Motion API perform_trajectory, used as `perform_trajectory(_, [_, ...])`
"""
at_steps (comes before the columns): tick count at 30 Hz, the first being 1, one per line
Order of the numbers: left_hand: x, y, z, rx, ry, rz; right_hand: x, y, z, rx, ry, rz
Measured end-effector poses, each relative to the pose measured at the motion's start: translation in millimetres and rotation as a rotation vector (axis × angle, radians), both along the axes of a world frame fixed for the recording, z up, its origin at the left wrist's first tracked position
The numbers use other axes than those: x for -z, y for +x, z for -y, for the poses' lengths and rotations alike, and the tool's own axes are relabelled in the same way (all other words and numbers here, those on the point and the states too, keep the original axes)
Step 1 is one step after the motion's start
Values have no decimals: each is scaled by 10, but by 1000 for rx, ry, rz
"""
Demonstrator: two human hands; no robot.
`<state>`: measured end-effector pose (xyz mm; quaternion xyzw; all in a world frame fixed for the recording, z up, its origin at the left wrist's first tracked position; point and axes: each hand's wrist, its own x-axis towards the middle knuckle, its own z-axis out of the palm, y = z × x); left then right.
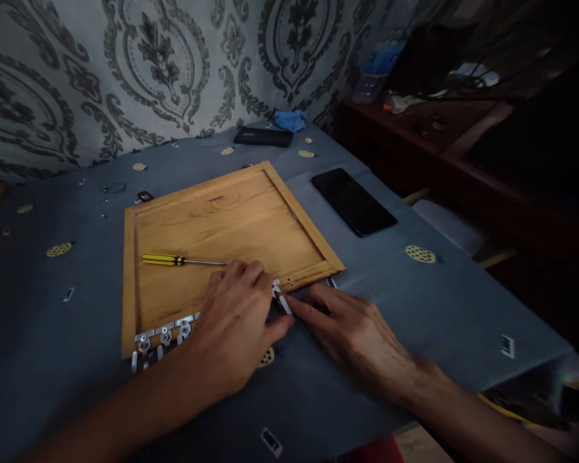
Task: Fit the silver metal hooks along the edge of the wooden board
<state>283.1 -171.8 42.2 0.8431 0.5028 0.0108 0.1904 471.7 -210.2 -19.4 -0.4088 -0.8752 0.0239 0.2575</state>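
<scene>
A framed wooden board (251,218) lies on the cloth, with a row of small silver metal hooks (165,334) along its near edge. Over that edge rests my left hand (241,321), fingers curled and thumb beside another metal hook (282,301) near the board's right end. My right hand (352,328) meets the same hook from the right with its index fingertip; its other fingers are bent under and its thumb is hidden. On the board lies a yellow and black screwdriver (183,260), its tip close to my left knuckles.
Right of the board lies a black phone (354,200). At the back are a dark flat case (263,136) and a crumpled blue cloth (290,120). A wooden desk (405,135) carrying a plastic bottle (376,71) stands at the right, and a patterned curtain (197,77) hangs behind.
</scene>
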Motion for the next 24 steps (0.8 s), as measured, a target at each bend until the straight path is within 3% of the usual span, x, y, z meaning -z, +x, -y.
perform_trajectory(12, [-4, -11, 23, -5, -10, -11, -5, 8, 15, -6, 14, -55])
perform_trajectory(24, [12, -6, 13, 10, 11, -19, 31, 45, 0, -133, -31, -151])
